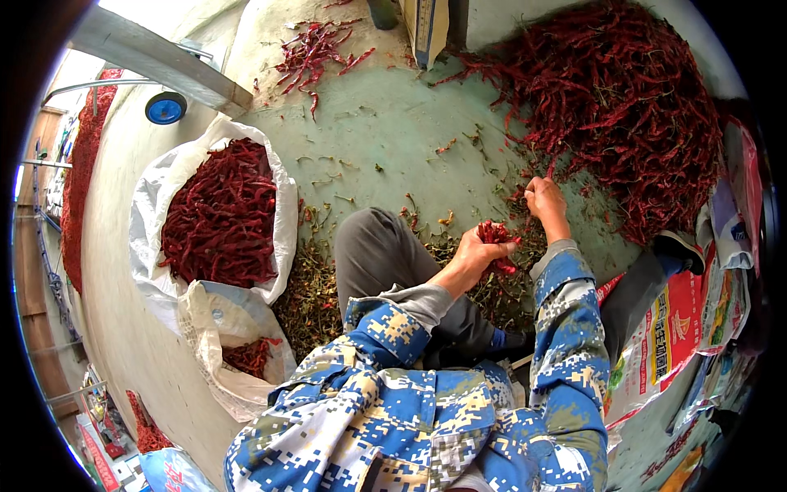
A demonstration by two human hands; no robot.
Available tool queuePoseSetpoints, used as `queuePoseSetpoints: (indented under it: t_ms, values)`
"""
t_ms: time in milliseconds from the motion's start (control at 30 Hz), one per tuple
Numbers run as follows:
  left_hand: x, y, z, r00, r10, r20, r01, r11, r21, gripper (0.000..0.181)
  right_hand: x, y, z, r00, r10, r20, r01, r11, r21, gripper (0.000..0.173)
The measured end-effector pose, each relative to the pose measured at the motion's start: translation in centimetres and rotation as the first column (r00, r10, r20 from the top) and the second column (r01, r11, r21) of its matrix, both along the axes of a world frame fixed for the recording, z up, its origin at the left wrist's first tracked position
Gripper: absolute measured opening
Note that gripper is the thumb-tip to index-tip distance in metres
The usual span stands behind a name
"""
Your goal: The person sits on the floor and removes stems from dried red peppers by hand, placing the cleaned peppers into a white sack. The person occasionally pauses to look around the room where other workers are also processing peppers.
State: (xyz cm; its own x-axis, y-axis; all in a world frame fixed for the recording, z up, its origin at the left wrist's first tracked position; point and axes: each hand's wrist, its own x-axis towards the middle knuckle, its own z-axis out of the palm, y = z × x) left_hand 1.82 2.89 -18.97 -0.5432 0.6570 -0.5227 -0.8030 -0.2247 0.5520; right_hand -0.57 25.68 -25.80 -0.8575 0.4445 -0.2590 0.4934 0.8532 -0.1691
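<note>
My left hand (470, 261) is closed around a bunch of dried red chili peppers (497, 234), whose ends stick out past the thumb and below the palm. To its right, my right hand (546, 200) pinches a single dried chili (551, 167) that points toward the big heap. That heap of dried red chilies (621, 117) rises on the floor against the wall, just beyond my right hand. Under and around my hands lies a layer of loose chili stems (501, 295). Part of the chili between my right fingers is hidden by them.
At left stands a white woven sack (286, 203) full of chilies (218, 212). A smaller sack (206, 320) beside it holds some broken chilies (252, 357). A small chili pile (313, 58) lies ahead near a metal post (166, 58). Printed bags (676, 320) lie at right.
</note>
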Motion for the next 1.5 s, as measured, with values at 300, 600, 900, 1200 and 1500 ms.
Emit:
queuePoseSetpoints:
  t_ms: [300, 600, 900, 1200, 1500]
  values:
    - [0.1, -0.1, 0.0, 1.000, 0.000, -0.016, 0.001, 0.994, 0.106, 0.026, 9.3, -5.5, 4.4, 0.822, -0.465, -0.327, -0.046, 0.518, -0.854, 0.021]
    - [0.4, -0.6, -0.1, 0.985, -0.141, -0.103, 0.153, 0.981, 0.122, 0.020, 12.9, -9.7, 6.6, 0.782, -0.244, -0.574, -0.176, 0.797, -0.578, 0.013]
    - [0.7, -0.5, 0.3, 0.932, -0.251, -0.261, 0.257, 0.966, -0.010, 0.012, 11.9, -8.4, 9.4, 0.855, -0.374, -0.359, -0.138, 0.504, -0.853, 0.023]
    - [0.8, -0.1, 1.3, 0.888, -0.413, -0.205, 0.380, 0.907, -0.180, 0.005, 12.1, -7.7, 8.3, 0.891, -0.284, -0.354, -0.102, 0.634, -0.767, 0.017]
    - [0.3, 0.1, 0.9, 0.914, -0.368, -0.172, 0.354, 0.929, -0.108, 0.013, 7.8, -0.5, 1.1, 0.760, -0.408, -0.505, 0.262, 0.905, -0.337, 0.033]
